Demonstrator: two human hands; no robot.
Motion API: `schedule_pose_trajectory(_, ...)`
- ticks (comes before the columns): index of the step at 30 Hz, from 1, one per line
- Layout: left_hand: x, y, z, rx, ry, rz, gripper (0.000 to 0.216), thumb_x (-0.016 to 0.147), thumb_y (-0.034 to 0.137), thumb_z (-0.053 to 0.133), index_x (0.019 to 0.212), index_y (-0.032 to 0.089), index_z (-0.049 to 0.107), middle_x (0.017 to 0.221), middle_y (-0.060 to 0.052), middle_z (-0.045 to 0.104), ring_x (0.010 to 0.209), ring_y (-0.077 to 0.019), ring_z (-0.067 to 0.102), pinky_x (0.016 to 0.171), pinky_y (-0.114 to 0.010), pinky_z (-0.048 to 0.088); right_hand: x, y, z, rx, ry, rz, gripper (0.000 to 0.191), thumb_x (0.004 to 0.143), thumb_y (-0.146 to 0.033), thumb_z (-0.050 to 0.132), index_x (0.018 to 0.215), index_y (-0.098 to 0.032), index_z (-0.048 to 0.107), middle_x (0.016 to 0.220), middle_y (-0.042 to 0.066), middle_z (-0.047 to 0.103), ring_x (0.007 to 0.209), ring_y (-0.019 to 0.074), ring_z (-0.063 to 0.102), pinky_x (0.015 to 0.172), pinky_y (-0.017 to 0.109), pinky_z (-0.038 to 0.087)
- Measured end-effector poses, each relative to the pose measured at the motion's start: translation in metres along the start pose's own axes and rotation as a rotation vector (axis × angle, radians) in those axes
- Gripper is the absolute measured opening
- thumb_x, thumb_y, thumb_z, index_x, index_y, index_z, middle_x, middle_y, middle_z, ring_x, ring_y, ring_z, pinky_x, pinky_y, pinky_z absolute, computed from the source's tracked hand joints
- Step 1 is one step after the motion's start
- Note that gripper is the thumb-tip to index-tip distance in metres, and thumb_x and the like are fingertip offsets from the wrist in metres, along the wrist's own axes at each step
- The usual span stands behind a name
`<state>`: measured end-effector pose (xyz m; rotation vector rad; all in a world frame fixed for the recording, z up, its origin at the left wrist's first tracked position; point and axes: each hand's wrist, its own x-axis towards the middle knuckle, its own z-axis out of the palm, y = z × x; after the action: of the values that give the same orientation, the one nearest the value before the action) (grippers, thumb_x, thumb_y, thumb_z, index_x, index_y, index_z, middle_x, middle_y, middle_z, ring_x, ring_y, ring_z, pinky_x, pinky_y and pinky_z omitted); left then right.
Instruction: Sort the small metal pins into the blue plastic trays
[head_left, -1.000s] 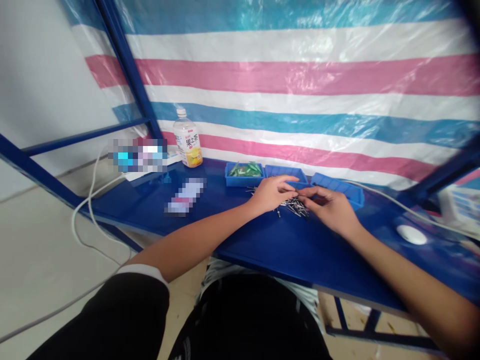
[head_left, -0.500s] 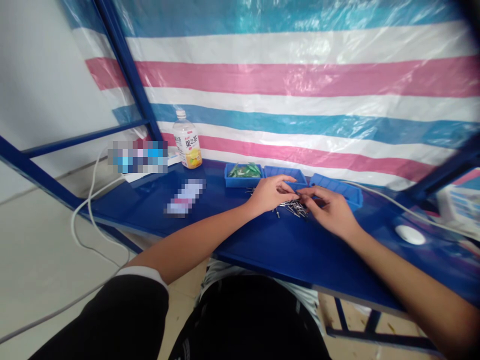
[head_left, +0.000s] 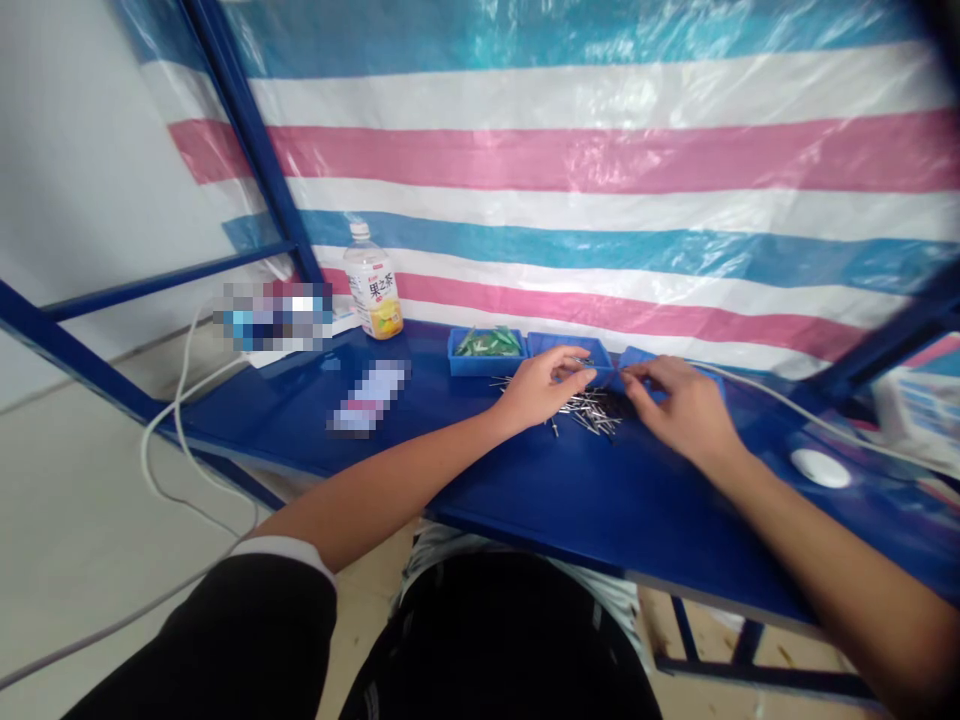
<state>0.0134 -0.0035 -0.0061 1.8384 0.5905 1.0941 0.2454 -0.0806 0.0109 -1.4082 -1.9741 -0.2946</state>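
A heap of small metal pins (head_left: 592, 410) lies on the blue table (head_left: 525, 480), in front of three blue trays. My left hand (head_left: 541, 385) rests at the heap's left edge with its fingers pinched on something I cannot make out. My right hand (head_left: 679, 405) hovers just right of the heap, near the right tray (head_left: 712, 380), its fingertips pinched together on something too small to name. The middle tray (head_left: 570, 347) sits right behind my left hand's fingertips. The left tray (head_left: 487, 350) holds green parts.
A bottle of yellow drink (head_left: 373, 282) stands at the back left. A blurred flat packet (head_left: 367, 398) lies left of my hands. A white round object (head_left: 821, 467) and a white cable (head_left: 787, 410) are to the right. A striped tarp hangs behind.
My right hand has lifted off the heap and shifted back and right toward the right tray. My left hand has stayed at the heap's left edge.
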Motion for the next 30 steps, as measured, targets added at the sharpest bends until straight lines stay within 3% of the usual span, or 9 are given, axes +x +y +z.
schedule_pose_trajectory(4, 0.0, 0.0, -0.002, 0.035, -0.018, 0.011, 0.029, 0.101, 0.031, 0.07, 0.127, 0.018, 0.068, 0.106, -0.01, 0.079, 0.09, -0.0185, 0.076, 0.09, -0.037, 0.06, 0.003, 0.031, -0.01, -0.251, 0.081, 0.073, 0.027, 0.102, -0.04, 0.057, 0.099, -0.02, 0.075, 0.09, 0.014, 0.073, 0.092, 0.0341, 0.065, 0.085, 0.048, 0.051)
schedule_pose_trajectory(7, -0.001, -0.001, -0.002, 0.041, -0.021, 0.016, 0.027, 0.102, 0.03, 0.067, 0.127, 0.018, 0.068, 0.104, -0.01, 0.079, 0.089, -0.0184, 0.075, 0.089, -0.036, 0.06, 0.002, 0.039, -0.014, -0.294, 0.078, 0.042, 0.032, 0.103, -0.044, 0.057, 0.107, -0.018, 0.075, 0.092, 0.016, 0.073, 0.092, 0.0353, 0.064, 0.087, 0.052, 0.052)
schedule_pose_trajectory(10, -0.001, -0.002, -0.001, 0.016, -0.013, 0.018, 0.027, 0.104, 0.03, 0.064, 0.128, 0.017, 0.067, 0.106, -0.01, 0.079, 0.087, -0.0175, 0.076, 0.086, -0.035, 0.06, 0.001, 0.026, -0.013, -0.156, 0.021, -0.053, 0.028, 0.103, -0.042, 0.058, 0.113, -0.021, 0.075, 0.098, 0.014, 0.074, 0.097, 0.0344, 0.065, 0.089, 0.052, 0.054)
schedule_pose_trajectory(12, -0.001, -0.002, -0.001, 0.005, -0.005, 0.026, 0.028, 0.105, 0.032, 0.063, 0.129, 0.018, 0.067, 0.107, -0.011, 0.08, 0.086, -0.0171, 0.076, 0.086, -0.035, 0.06, 0.0, 0.01, -0.009, -0.005, -0.106, -0.162, 0.027, 0.104, -0.041, 0.061, 0.121, -0.025, 0.074, 0.11, 0.012, 0.075, 0.105, 0.0326, 0.067, 0.096, 0.051, 0.055)
schedule_pose_trajectory(15, -0.001, -0.002, -0.002, 0.015, -0.005, 0.045, 0.029, 0.105, 0.033, 0.063, 0.129, 0.018, 0.068, 0.108, -0.011, 0.08, 0.089, -0.0177, 0.076, 0.089, -0.036, 0.06, -0.003, -0.014, 0.002, 0.102, -0.265, -0.338, 0.046, 0.099, -0.048, 0.07, 0.141, -0.027, 0.067, 0.136, 0.013, 0.069, 0.125, 0.0355, 0.062, 0.11, 0.056, 0.051)
schedule_pose_trajectory(20, -0.001, -0.002, -0.004, 0.056, -0.021, 0.069, 0.031, 0.105, 0.034, 0.062, 0.131, 0.019, 0.068, 0.114, -0.011, 0.079, 0.104, -0.0214, 0.076, 0.097, -0.038, 0.06, -0.007, -0.031, 0.023, 0.118, -0.378, -0.409, 0.051, 0.1, -0.048, 0.069, 0.147, -0.028, 0.067, 0.147, 0.016, 0.062, 0.142, 0.0396, 0.05, 0.116, 0.063, 0.046)
schedule_pose_trajectory(30, 0.0, -0.006, -0.004, 0.079, -0.023, 0.064, 0.032, 0.105, 0.033, 0.06, 0.132, 0.019, 0.068, 0.118, -0.012, 0.079, 0.104, -0.0219, 0.076, 0.097, -0.039, 0.061, 0.001, -0.022, 0.036, 0.036, -0.33, -0.428, 0.03, 0.106, -0.025, 0.058, 0.13, -0.024, 0.075, 0.128, 0.013, 0.073, 0.117, 0.0332, 0.061, 0.099, 0.053, 0.053)
